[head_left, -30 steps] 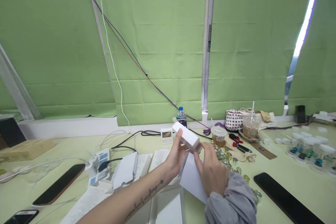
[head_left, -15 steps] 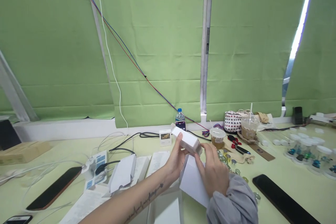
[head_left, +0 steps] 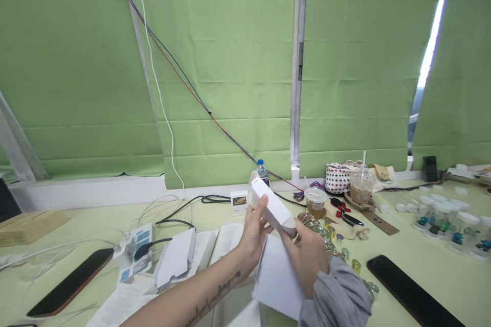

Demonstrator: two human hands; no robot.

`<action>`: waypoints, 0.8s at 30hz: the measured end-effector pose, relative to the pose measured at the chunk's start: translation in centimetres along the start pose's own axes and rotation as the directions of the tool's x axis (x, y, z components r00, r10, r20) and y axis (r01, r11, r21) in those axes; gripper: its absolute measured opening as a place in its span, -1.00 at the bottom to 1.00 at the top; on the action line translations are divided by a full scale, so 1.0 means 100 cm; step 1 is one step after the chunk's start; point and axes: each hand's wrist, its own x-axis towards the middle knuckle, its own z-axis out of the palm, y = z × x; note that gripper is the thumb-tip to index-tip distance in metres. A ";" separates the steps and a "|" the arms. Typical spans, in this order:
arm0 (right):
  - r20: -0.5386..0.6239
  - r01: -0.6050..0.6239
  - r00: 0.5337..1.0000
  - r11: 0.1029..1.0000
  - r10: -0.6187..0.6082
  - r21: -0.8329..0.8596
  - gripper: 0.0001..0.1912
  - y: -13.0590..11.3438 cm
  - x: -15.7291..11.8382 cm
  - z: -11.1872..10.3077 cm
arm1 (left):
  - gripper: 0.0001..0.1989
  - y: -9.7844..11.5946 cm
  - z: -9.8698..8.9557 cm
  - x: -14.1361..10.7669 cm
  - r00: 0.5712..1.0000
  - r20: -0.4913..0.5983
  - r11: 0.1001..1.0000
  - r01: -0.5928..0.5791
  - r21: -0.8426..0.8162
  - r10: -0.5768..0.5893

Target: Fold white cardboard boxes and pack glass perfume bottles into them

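Note:
My left hand (head_left: 253, 232) is closed around a small white box (head_left: 273, 205), thumb along its side, and holds it tilted above the table. At the box's near end, the fingers of my right hand (head_left: 307, 255) press on the end flap. Below the small box hangs a larger white carton piece (head_left: 278, 278), partly behind my right hand; how it is held I cannot make out. A white flap also stands up at the small box's far end.
White boxes and papers (head_left: 174, 260) lie left of centre, beside a power strip (head_left: 140, 250) with cables. A black phone (head_left: 71, 281) lies left, a long black object (head_left: 414, 286) right. Cups (head_left: 316, 202), glass beads (head_left: 322, 230) and lidded jars (head_left: 441, 214) stand right.
The small box has tilted more steeply, and my right fingers have closed onto its near end. The larger carton piece has shifted slightly left and down. The whole view has moved a little.

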 end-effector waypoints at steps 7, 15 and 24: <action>0.038 -0.222 0.975 0.938 0.220 0.267 -0.70 0.001 0.011 -0.018 | -0.44 0.002 -0.011 0.017 0.993 0.026 0.993 -0.114 0.019 0.114; -0.004 -0.205 0.977 0.935 0.215 0.288 -0.65 0.010 0.026 -0.037 | -0.58 0.024 -0.014 0.024 0.974 0.137 0.905 -0.218 0.365 0.180; -0.152 -0.301 0.941 0.953 0.302 0.035 -0.62 0.014 0.084 -0.035 | -0.12 0.003 0.011 -0.053 0.835 0.534 0.895 -0.333 0.297 0.134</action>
